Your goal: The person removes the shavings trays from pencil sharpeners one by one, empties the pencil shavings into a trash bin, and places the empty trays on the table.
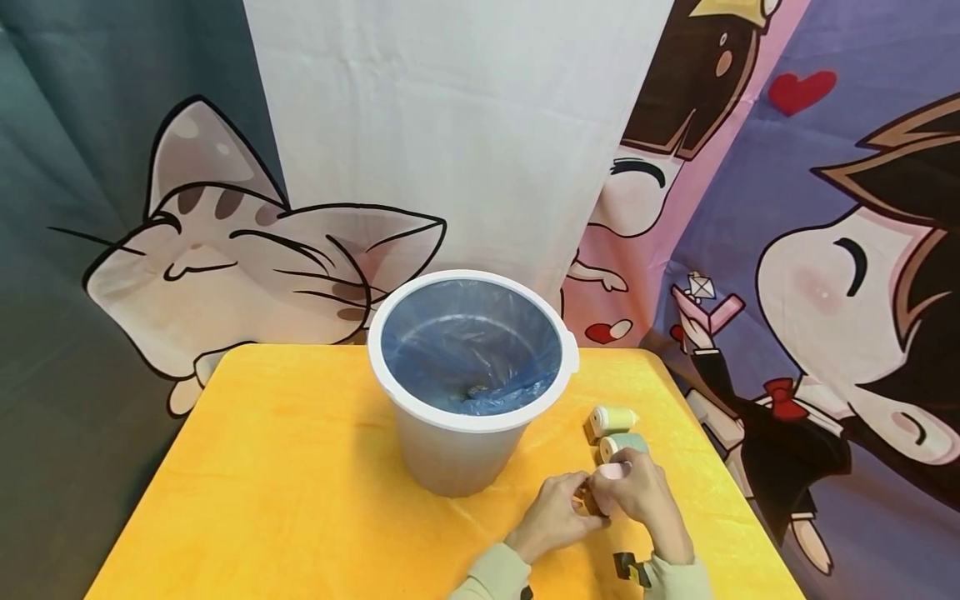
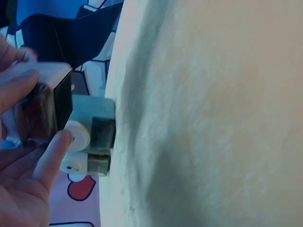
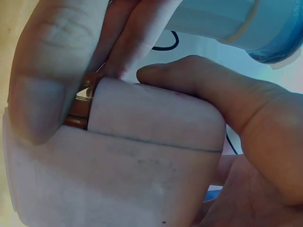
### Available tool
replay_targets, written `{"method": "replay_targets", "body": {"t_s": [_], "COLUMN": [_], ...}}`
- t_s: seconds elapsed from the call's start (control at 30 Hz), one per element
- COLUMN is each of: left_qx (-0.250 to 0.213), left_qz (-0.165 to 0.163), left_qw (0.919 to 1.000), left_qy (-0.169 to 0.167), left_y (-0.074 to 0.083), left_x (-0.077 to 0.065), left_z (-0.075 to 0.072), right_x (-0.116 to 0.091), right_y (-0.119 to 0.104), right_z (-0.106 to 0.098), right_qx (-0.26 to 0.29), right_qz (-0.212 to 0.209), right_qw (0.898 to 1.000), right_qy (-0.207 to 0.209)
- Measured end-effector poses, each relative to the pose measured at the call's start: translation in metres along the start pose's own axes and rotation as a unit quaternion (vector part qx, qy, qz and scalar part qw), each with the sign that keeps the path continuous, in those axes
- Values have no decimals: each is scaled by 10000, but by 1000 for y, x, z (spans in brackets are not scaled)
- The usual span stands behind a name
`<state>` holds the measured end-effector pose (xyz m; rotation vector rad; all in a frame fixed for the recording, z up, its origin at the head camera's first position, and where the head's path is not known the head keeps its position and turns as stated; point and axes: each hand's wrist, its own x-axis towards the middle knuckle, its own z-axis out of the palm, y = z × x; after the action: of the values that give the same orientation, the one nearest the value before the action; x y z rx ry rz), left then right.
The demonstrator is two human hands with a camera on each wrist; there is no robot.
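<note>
Both hands hold a small pale pink plastic device (image 3: 113, 165) low over the table, to the right of the bin. It has rounded edges, a thin seam along its body, a glossy brown see-through part and a dark end face in the left wrist view. My left hand (image 1: 551, 517) grips it from the left, with one finger below it and the thumb on top. On the other side my right hand (image 1: 645, 492) curls its fingers round the pink body. Just beyond the right hand lie a pale green device (image 1: 624, 447) and a pale yellow device (image 1: 617, 419), side by side.
A white bin (image 1: 453, 454) lined with a blue plastic bag (image 1: 517, 392) stands at mid-table, with something small and dark at its bottom. The table has a yellow cover (image 1: 292, 467). A cartoon-printed curtain (image 1: 450, 125) hangs close behind.
</note>
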<state>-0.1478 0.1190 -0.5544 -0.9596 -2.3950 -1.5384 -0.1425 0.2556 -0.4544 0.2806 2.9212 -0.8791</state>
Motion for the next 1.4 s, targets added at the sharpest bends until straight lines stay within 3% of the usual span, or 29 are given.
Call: {"method": "replay_targets", "body": {"t_s": [0.17,0.3,0.47,0.87,1.27,1.4], "left_qx": [168,-370,-1026,-1226,-926,-509], "left_qz": [77,-262,-750,-1321,-1360,-1271], "left_qw": [9998,9986,9908,9827,9839,9881], "left_qy": [-91,-284,-475,-424,-692,-704], "left_y": [-2,-6,-12,-14,-24,-26], "left_x": [-1,-4,-8,-16,-25,-29], "left_z": [-6,-15,-22,-27,-40,-40], "right_x": [-1,-1,1,4,11,12], "right_y": [8,17,26,41,55,56], "right_z": [-5,-18,-25,-24,-13,-8], "right_qx": [-172,-256,-145,-210,-115,-78], "right_qz": [-144,-130,52,170,261,327], "right_qw": [9996,9990,9997,9996,9996,9994], "right_qy": [146,347,193,129,77,52]}}
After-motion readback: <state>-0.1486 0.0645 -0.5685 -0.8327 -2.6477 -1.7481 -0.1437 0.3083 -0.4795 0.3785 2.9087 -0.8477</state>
